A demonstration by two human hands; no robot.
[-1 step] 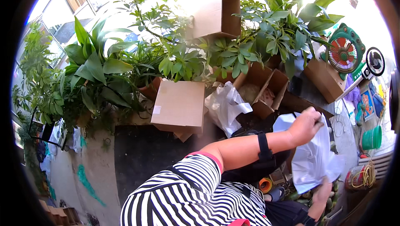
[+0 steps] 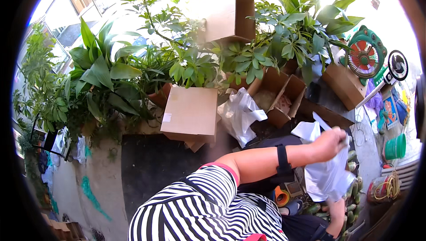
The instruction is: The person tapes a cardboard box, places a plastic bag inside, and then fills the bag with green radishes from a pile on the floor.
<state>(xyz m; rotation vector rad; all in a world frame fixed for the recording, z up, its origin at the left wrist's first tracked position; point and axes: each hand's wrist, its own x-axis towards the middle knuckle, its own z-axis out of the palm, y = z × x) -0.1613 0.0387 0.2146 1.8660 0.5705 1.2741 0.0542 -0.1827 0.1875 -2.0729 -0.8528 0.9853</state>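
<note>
A white plastic bag (image 2: 326, 179) hangs between my hands at the right. My left hand (image 2: 329, 145), at the end of the outstretched arm, is closed on the bag's upper part. Below, my right hand (image 2: 336, 212) is at the bag's lower end, its fingers blurred and partly hidden by the plastic. Several long green vegetables that look like cucumbers (image 2: 350, 216) lie on the ground around that hand. Black straps circle both wrists.
A closed cardboard box (image 2: 190, 110) stands before leafy potted plants (image 2: 100, 70). Beside it are another white bag (image 2: 242, 112) and an open carton (image 2: 286, 99). Two fans (image 2: 366, 53), a green bucket (image 2: 395, 147) and an orange roll (image 2: 281, 195) are on the right.
The white plastic bag has shifted left and its shape has changed. My left hand has moved slightly down and right; my right hand has moved a little left and turned.
</note>
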